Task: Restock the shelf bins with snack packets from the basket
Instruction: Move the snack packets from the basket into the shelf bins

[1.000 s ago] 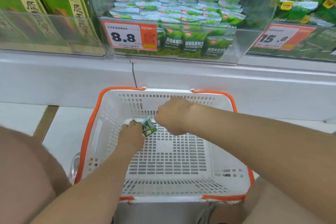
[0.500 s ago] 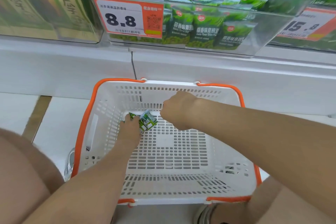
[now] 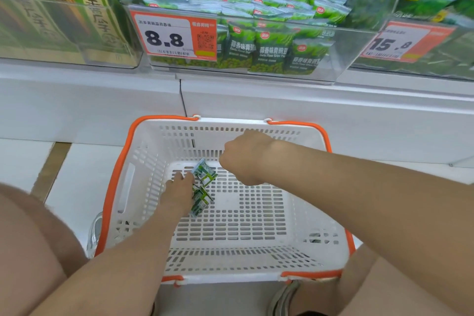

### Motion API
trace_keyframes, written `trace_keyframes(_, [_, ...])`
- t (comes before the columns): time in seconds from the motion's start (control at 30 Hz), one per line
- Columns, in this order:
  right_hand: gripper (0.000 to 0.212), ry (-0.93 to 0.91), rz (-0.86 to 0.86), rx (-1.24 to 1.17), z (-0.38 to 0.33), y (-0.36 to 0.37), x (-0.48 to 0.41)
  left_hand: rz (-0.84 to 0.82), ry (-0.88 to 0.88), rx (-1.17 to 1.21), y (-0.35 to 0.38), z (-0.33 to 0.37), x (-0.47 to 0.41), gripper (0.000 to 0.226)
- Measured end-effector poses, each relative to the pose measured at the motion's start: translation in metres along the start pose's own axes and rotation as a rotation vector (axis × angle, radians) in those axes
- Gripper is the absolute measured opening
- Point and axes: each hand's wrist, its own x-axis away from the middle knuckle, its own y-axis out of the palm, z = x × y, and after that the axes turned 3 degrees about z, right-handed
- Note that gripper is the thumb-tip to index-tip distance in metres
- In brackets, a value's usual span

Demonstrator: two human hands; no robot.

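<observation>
Inside the basket, the nearer left hand seems to pinch the lower packet, whose long axis points away. The upper packet lies just beyond, beside the right hand. That grip is curled, and I cannot tell what it holds. The shelf bin stands beyond, above.

Your white basket with its orange rim sits on the pale tiled floor, right in front of the white shelf base. Two small green packets lie on its slotted bottom towards the far left. Above, the shelf carries three clear bins side by side, the middle one packed with green pea packets.
</observation>
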Motion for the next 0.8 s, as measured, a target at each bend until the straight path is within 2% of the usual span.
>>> trace_keyframes(0.17, [0.032,-0.012,0.007,-0.026,-0.005,0.006,0.005,0.002,0.046,-0.101,-0.003,-0.005,0.005,0.044])
trace_keyframes(0.33, [0.035,-0.01,0.002,-0.039,-0.001,0.009,0.008,-0.041,0.038,0.002,-0.003,-0.005,0.003,0.05])
trace_keyframes(0.4, [0.036,-0.014,0.004,-0.034,0.001,0.01,0.007,-0.052,0.005,0.072,-0.006,-0.002,0.002,0.046])
trace_keyframes(0.5, [0.036,-0.012,-0.003,-0.022,0.003,0.008,0.007,0.004,-0.054,0.312,-0.018,0.01,0.003,0.038])
trace_keyframes(0.57, [0.036,0.001,0.005,-0.028,0.005,0.008,0.006,0.061,-0.103,0.604,-0.033,0.024,0.003,0.035])
trace_keyframes(0.67, [0.013,0.039,0.026,-0.066,0.014,0.003,0.011,-0.019,-0.08,0.97,-0.069,0.052,0.008,0.037])
trace_keyframes(0.77, [0.05,0.062,0.127,-0.235,0.03,0.002,0.022,-0.204,0.075,1.178,-0.113,0.076,0.02,0.04])
trace_keyframes(0.8, [0.054,0.076,0.181,-0.29,0.035,0.001,0.027,-0.249,0.121,1.202,-0.127,0.083,0.025,0.039])
